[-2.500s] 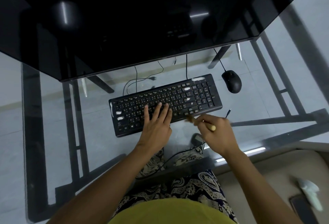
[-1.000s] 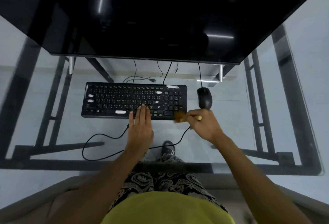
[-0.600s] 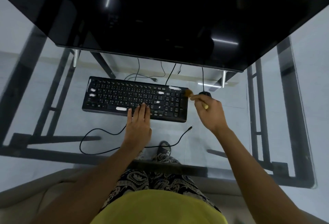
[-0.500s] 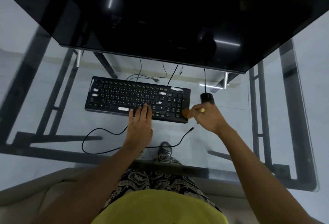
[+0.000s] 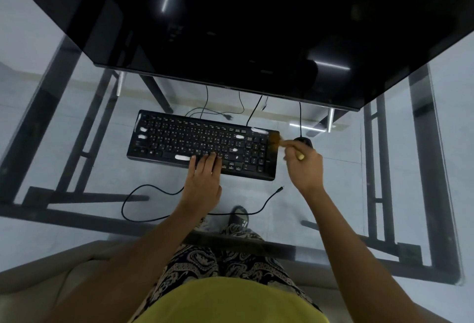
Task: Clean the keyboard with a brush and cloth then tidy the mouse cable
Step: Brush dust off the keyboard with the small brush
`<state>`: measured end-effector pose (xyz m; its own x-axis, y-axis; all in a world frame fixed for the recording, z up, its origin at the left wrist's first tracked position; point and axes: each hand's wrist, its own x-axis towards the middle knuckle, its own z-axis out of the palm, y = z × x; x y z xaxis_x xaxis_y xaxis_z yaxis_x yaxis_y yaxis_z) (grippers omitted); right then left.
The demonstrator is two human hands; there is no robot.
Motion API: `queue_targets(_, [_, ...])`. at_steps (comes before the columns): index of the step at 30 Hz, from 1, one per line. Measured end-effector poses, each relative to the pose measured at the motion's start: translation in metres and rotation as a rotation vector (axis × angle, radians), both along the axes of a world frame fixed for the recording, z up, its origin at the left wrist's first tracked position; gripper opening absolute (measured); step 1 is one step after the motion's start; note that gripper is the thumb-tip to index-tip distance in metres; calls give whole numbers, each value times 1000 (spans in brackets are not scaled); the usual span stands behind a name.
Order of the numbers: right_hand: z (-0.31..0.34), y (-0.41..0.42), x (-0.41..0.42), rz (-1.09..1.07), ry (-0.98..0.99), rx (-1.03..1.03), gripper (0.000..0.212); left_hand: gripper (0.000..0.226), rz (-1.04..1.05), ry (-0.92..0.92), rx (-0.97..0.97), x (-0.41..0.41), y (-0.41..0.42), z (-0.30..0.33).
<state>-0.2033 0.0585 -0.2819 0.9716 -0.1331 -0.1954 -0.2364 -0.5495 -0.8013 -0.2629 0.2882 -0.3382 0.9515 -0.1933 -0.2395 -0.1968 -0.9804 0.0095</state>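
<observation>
Black flat plastic keyboard (image 5: pixel 202 144), frame centre on glass desk (image 5: pixel 77 173). My left hand (image 5: pixel 204 181) lies flat, fingers extended, pinning its lower edge steady. My right hand (image 5: pixel 305 166) pinches a yellow-handled brown-bristled brush (image 5: pixel 283 144), bristles at the keyboard's right end, black mouse (image 5: pixel 305 141) just beyond.

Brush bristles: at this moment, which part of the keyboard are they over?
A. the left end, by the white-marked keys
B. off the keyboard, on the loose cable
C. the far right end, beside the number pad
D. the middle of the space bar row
C: the brush, gripped in the right hand, has its blurred bristles at the far right edge of the keyboard by the number pad, while the left hand rests flat on the near keys.
</observation>
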Motion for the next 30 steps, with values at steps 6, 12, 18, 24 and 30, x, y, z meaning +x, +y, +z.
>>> queue_targets(6, [3,2,11,-27,38,-17,26,65,1,-23,-58,3,3,-1])
queue_targets(12, [11,1,8,72,152,106,28,66,-8,-13,-35,4,3,-1])
queue_targets(18, [0,-1,0,-64,146,14,24,72,-27,12,-13,-4,3,-3])
queue_targets(24, [16,12,20,-165,-64,-82,25,72,-54,-7,-31,-11,7,-7])
queue_targets(30, [20,83,45,240,-40,72,21,70,-75,-67,-39,-11,10,-10])
